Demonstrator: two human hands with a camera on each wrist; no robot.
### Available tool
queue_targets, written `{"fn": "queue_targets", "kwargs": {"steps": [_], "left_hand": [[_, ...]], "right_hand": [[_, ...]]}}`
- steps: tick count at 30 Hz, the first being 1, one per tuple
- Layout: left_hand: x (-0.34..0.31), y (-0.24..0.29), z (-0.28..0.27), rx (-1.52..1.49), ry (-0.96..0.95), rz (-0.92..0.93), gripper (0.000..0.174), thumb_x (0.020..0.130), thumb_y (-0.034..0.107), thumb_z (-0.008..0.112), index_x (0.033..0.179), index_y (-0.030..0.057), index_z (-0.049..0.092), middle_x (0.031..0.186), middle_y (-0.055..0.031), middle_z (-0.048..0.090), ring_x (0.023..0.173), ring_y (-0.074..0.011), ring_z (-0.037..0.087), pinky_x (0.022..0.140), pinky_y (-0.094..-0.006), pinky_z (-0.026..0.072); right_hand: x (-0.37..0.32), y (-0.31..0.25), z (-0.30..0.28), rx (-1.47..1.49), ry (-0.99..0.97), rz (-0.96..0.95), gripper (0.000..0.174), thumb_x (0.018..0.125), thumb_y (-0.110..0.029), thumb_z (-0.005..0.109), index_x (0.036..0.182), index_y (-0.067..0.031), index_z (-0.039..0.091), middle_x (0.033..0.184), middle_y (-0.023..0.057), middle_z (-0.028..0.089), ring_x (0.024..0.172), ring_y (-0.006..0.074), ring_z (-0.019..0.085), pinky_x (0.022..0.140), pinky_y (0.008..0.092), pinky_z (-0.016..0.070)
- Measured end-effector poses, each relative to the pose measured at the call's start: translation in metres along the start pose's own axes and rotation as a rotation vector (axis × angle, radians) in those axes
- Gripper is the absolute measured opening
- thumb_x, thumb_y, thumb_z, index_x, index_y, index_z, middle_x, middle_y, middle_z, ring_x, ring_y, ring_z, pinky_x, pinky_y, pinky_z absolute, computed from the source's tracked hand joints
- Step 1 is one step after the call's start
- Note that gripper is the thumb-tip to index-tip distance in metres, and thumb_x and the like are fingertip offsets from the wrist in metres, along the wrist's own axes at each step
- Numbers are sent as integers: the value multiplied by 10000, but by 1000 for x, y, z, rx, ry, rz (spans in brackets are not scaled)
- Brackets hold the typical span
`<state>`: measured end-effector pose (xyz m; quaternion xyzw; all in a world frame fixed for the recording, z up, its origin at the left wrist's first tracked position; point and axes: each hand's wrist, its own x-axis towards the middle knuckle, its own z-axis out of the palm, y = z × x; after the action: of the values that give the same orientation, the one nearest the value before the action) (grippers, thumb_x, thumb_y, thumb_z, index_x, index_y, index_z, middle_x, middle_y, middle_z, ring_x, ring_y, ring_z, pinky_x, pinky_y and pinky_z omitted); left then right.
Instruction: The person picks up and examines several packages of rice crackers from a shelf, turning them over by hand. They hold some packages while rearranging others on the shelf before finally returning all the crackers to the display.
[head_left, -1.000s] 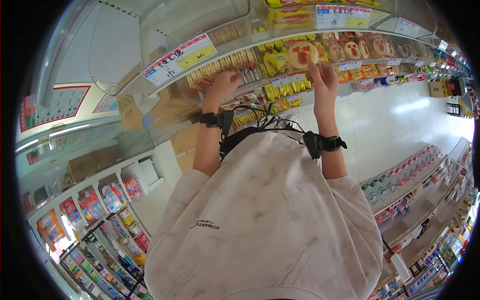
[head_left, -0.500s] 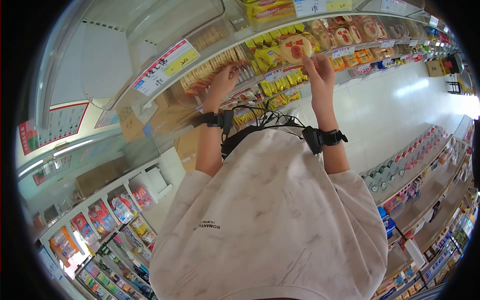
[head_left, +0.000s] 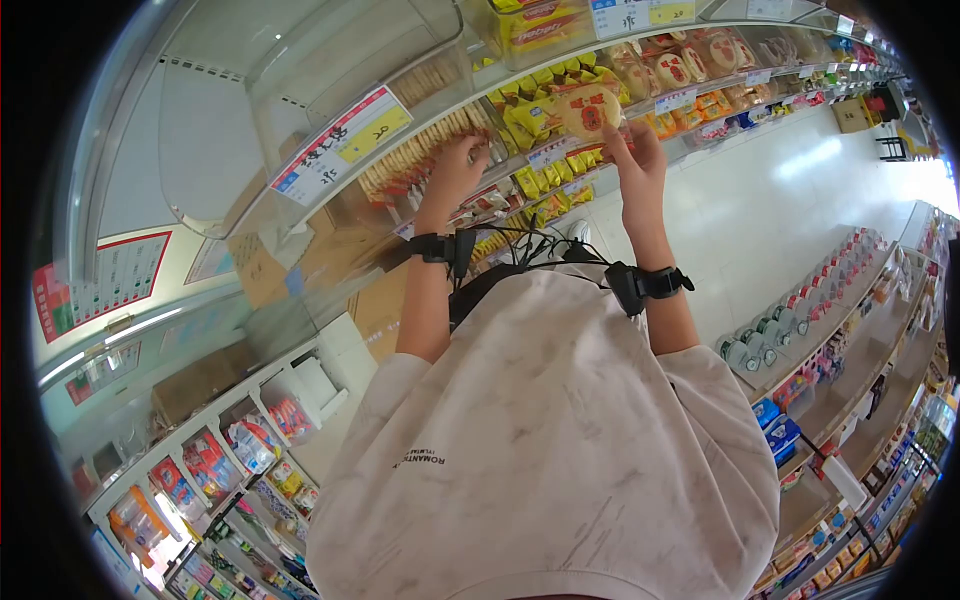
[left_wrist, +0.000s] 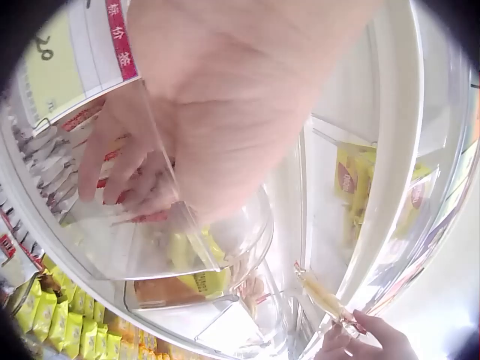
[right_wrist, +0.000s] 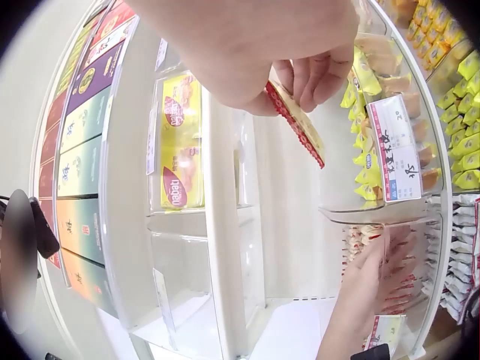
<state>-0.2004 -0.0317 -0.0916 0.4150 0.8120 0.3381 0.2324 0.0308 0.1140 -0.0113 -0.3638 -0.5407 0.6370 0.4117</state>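
Observation:
My right hand (head_left: pixel 622 140) is raised to the shelves and pinches a round flat snack packet (head_left: pixel 590 110) with red print. The right wrist view shows that packet (right_wrist: pixel 301 126) edge-on under the fingertips (right_wrist: pixel 319 79), in front of a clear bin. In the left wrist view the packet (left_wrist: pixel 324 296) sits low at the right. My left hand (head_left: pixel 458 160) reaches into a clear plastic bin (left_wrist: pixel 225 247). Its fingers (left_wrist: pixel 112 161) lie fairly straight on small red-ended packets (right_wrist: pixel 394 289) and hold nothing I can see.
Clear bins of yellow packets (head_left: pixel 535 105) and round snacks (head_left: pixel 690 62) line the shelf. A price card (head_left: pixel 340 140) hangs at upper left. Yellow boxes (right_wrist: pixel 180 150) stand on white shelves. A white tiled aisle (head_left: pixel 790 200) runs to the right, with low shelves (head_left: pixel 830 340) beyond.
The right hand stays raised with the round packet and has shifted only slightly against the shelf. The left hand stays in the bin. The view has swung a little.

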Motion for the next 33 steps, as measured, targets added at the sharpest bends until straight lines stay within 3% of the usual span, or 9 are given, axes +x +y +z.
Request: {"fn": "queue_targets", "kwargs": {"steps": [4, 10, 16, 19, 22, 26, 29, 33], "left_hand": [[0, 13, -18, -66, -208, -39, 423, 986, 366, 573, 1243, 44, 668, 1058, -224, 716, 1005, -350, 691, 879, -421, 523], [1, 4, 3, -49, -21, -35, 400, 984, 364, 576, 1244, 78, 681, 1062, -203, 723, 953, -330, 711, 840, -416, 542], [-11, 21, -11, 5, 11, -37, 353, 972, 323, 588, 1173, 55, 699, 1000, -175, 731, 892, -330, 711, 803, -414, 543], [-26, 53, -20, -84, 205, 66, 298, 959, 270, 597, 1115, 41, 706, 917, -163, 727, 860, -335, 705, 776, -426, 539], [-40, 87, -18, -235, 252, 12, 230, 930, 215, 609, 1031, 35, 710, 873, -173, 717, 856, -352, 698, 747, -437, 535], [-31, 43, -2, 214, 474, -241, 170, 879, 184, 621, 888, 22, 673, 859, -181, 713, 866, -408, 677, 745, -479, 533], [-25, 16, 3, 242, 593, -284, 240, 910, 217, 616, 916, -16, 674, 838, -181, 690, 813, -351, 675, 751, -432, 525], [-27, 37, 18, 256, 658, -325, 257, 908, 215, 632, 982, -26, 680, 894, -186, 706, 841, -342, 684, 763, -426, 530]], "right_hand": [[-6, -1, -2, -15, 8, 5, 217, 946, -161, 724, 1046, 3, 623, 882, 13, 639, 758, 66, 586, 670, 225, 464], [-19, -4, -2, -59, 50, 15, 229, 947, -175, 725, 1042, 6, 621, 894, 22, 644, 763, 72, 594, 684, 240, 479], [-19, -9, -13, -62, 34, 44, 230, 954, -168, 716, 1063, 9, 619, 915, 28, 652, 775, 78, 602, 699, 251, 486], [-7, -11, -21, -33, -52, 55, 219, 954, -137, 711, 1089, 11, 622, 940, 33, 664, 804, 79, 610, 719, 247, 491], [9, -12, -28, -26, -177, 63, 199, 952, -86, 704, 1108, 11, 626, 965, 30, 673, 847, 71, 610, 753, 239, 492], [36, -14, -53, 16, -327, 23, 177, 952, -38, 690, 1112, 7, 629, 974, 17, 672, 887, 57, 594, 790, 223, 479], [53, -18, -77, 67, -368, 25, 171, 956, -44, 684, 1117, -12, 634, 973, 1, 662, 889, 51, 583, 783, 214, 461], [77, -8, -110, 61, -427, 58, 196, 959, -86, 693, 1139, -36, 636, 964, -23, 650, 876, 46, 575, 768, 221, 455]]}}
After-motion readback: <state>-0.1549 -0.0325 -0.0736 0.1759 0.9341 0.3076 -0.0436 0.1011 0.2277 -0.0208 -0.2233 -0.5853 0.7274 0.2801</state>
